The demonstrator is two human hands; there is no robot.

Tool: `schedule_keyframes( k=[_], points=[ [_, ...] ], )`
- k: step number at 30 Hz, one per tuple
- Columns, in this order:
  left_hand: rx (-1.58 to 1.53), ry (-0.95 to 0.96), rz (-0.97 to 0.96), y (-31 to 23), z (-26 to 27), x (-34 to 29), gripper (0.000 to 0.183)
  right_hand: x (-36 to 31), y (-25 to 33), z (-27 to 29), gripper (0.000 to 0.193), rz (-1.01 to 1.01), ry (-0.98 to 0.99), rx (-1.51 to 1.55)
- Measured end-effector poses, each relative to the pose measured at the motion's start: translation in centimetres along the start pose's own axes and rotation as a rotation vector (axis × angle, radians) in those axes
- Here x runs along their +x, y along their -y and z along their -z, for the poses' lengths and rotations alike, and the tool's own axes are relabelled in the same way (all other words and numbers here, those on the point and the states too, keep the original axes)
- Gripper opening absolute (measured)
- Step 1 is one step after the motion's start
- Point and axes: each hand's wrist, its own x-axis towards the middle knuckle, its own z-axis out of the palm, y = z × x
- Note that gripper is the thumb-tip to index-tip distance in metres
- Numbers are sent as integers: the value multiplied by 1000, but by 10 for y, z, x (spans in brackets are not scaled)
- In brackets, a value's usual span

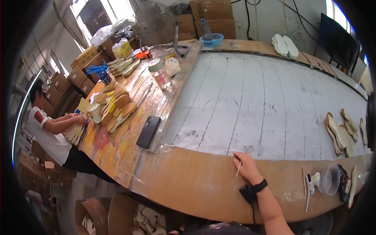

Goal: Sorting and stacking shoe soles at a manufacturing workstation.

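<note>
Thin pale stick (pixel 238 169) pinched inside the right-hand grip (pixel 247 166), one end out toward the body.

the held stick (pixel 238 169) is right of the phone (pixel 149 132)

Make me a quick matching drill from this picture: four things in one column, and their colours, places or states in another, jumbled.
1. Stick
2. Phone
3. Bowl
4. Tub

A. Blue, at the far edge
B. Clear, on the near right
C. Between the fingers of the right hand
D. Black, lying flat

Pairs: 1-C, 2-D, 3-A, 4-B
</note>
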Motion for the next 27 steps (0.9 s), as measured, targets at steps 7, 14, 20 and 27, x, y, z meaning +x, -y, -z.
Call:
schedule_keyframes(
  k=[7,14,20,27],
  points=[
    [29,32,4,-32,-9,28,31,-8,-8,-2,29,-6,-31,60],
    [167,113,55,-38,64,65,33,-8,0,5,27,-51,48,3],
    [66,98,173,-9,21,-4,35,0,1,3,28,-67,-33,-44],
    [-29,19,193,-26,-19,-32,36,-6,-3,-8,27,18,-17,-25]
  ],
)
